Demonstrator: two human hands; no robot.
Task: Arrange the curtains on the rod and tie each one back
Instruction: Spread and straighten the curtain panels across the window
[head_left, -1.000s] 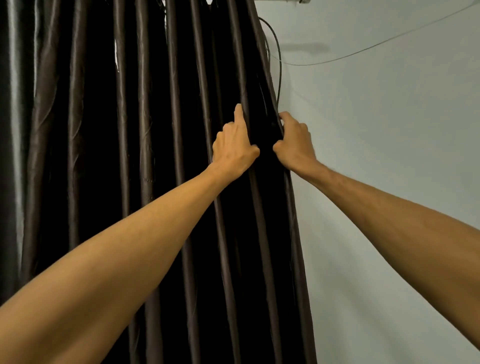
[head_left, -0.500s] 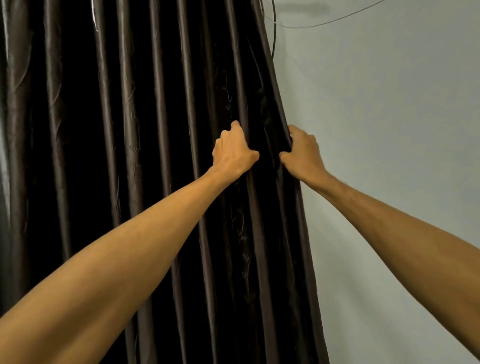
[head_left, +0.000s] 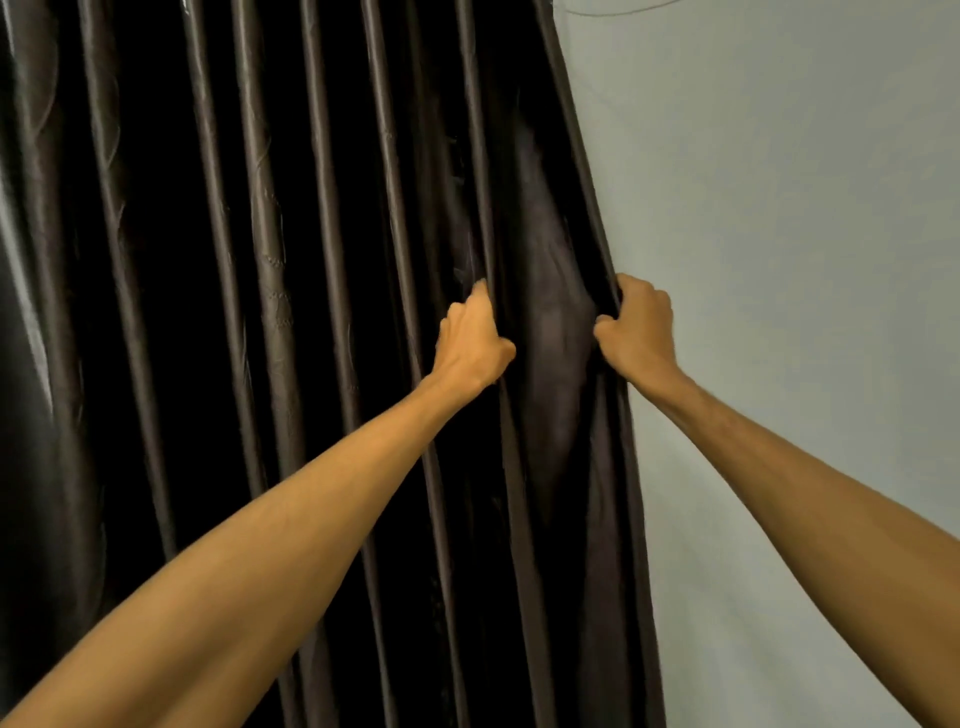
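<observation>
A dark brown, shiny curtain (head_left: 260, 312) hangs in long vertical pleats over the left two thirds of the view. My left hand (head_left: 470, 340) grips a pleat a little in from the curtain's right edge. My right hand (head_left: 636, 325) grips the right edge itself, fingers curled round the fabric. Between the two hands the cloth is stretched flat into a lighter panel (head_left: 550, 322). The rod and any tie-back are out of view.
A plain pale wall (head_left: 805, 260) fills the right side next to the curtain's edge. A thin wire (head_left: 613, 9) shows at the very top of the wall. Both my forearms reach in from the lower corners.
Both hands have slid down the curtain and moved apart, spreading the fabric between them. The view has dropped, so the cable and rod end at the top have left the frame.
</observation>
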